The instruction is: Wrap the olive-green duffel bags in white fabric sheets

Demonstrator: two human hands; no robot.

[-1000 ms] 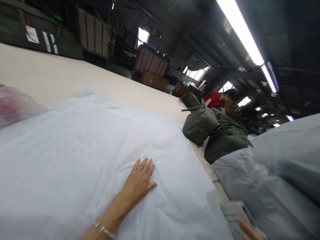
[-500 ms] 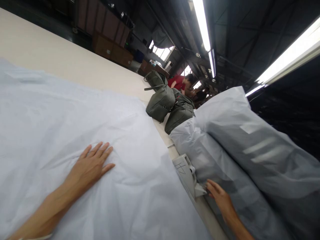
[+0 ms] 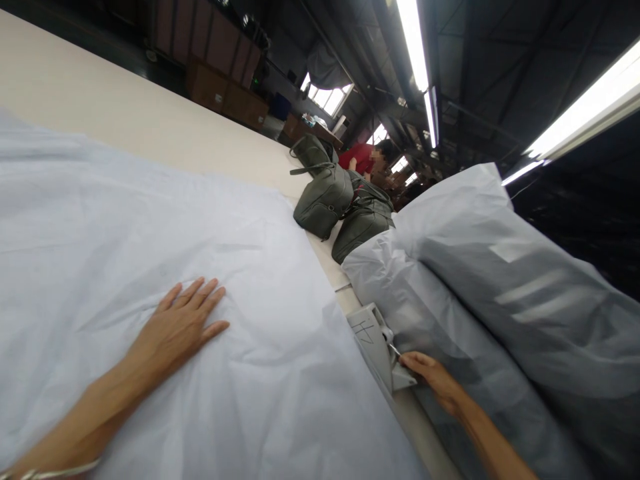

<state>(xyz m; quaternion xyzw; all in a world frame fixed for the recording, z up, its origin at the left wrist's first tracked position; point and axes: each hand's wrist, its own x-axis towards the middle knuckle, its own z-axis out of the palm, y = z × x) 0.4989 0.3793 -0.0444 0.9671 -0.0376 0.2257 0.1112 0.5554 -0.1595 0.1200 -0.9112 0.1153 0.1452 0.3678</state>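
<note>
A worker's left hand (image 3: 175, 327) is pressing flat on a white sheet (image 3: 270, 387), palm down, fingers slightly spread and thumb standing out, probably so the loose, creasing material is not slipping. The sheet is covering most of the near part of a pale table (image 3: 165, 130). Across its right edge, the right hand (image 3: 433, 377) is reaching to a grey dispenser (image 3: 367, 330), where thumb and forefinger are apparently pinching the end of a thin strip (image 3: 394, 348); how the other fingers are curling cannot be told. The dispenser, bearing dark hand-drawn marks, is sitting just beside the sheet, a spot seemingly chosen so one hand is drawing while the other is steadying.

Right of the dispenser, bundles (image 3: 470, 300) in translucent white wrap are lying side by side, the covering likely guarding the dark contents from dust. Beyond, dark green bags (image 3: 325, 200) are standing bunched at the table's far end, where a person (image 3: 356, 157) in red is leaning over.
</note>
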